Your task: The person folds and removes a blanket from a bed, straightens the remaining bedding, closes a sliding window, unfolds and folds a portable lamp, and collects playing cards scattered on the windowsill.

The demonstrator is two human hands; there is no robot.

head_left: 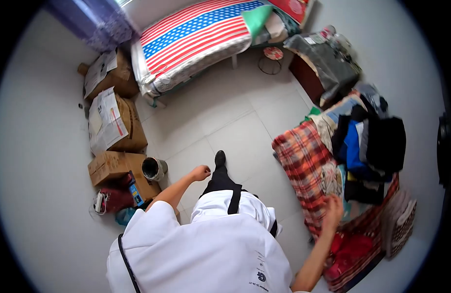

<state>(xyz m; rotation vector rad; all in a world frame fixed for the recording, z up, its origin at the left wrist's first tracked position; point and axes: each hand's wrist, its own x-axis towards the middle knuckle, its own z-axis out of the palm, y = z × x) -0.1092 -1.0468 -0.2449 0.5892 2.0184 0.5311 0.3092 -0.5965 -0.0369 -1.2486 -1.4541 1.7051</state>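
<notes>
My left hand (202,172) hangs beside my left side, above the tiled floor, with its fingers curled in and nothing visible in them. My right hand (333,211) is stretched out to the right, slightly blurred, its fingers extended and no object seen in it. Behind that hand lies a red plaid blanket (303,152), spread over a low bed or couch; whether the fingers touch it I cannot tell. A heap of black and blue clothes (355,141) is piled on the blanket, just beyond my right hand. Red cloth (350,251) lies nearer to me.
Cardboard boxes (130,129) line the left wall, with a bin (154,168) beside them. At the back is a bed (196,31) with a striped, starred cover. A small round stool (272,53) and a covered cabinet (311,73) stand at back right. Tiled floor (235,129) lies between.
</notes>
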